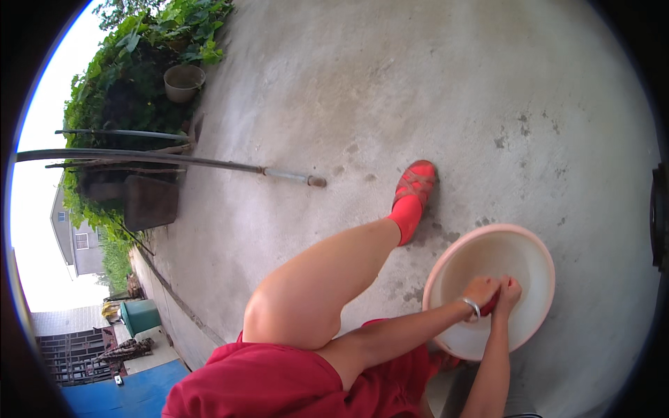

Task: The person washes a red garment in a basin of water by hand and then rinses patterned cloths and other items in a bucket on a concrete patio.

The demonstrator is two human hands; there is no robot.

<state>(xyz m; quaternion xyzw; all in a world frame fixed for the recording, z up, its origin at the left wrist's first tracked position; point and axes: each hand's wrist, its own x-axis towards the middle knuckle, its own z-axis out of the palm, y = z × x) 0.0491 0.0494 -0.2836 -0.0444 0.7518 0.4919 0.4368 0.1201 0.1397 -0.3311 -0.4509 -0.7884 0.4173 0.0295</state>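
Observation:
Over a white basin with a pink rim (pixel 543 251), both my hands are close together. My left hand (pixel 482 288), with a silver bangle at the wrist, is closed on a small dark red item (pixel 489 304), which looks like cloth. Pressed against it, my right hand (pixel 509 293) grips the same item from the right. Fingers hide most of it. The basin stands on the concrete floor beside my bent left leg. Whether it holds water cannot be made out.
A metal pole (pixel 261 170) reaches over the floor from the left. My left foot in a red sandal (pixel 415 180) stands beyond the basin. Farther off are leafy plants (pixel 130 99), a pale bucket (pixel 184 83), a green bin (pixel 141 316) and a blue surface (pixel 130 389).

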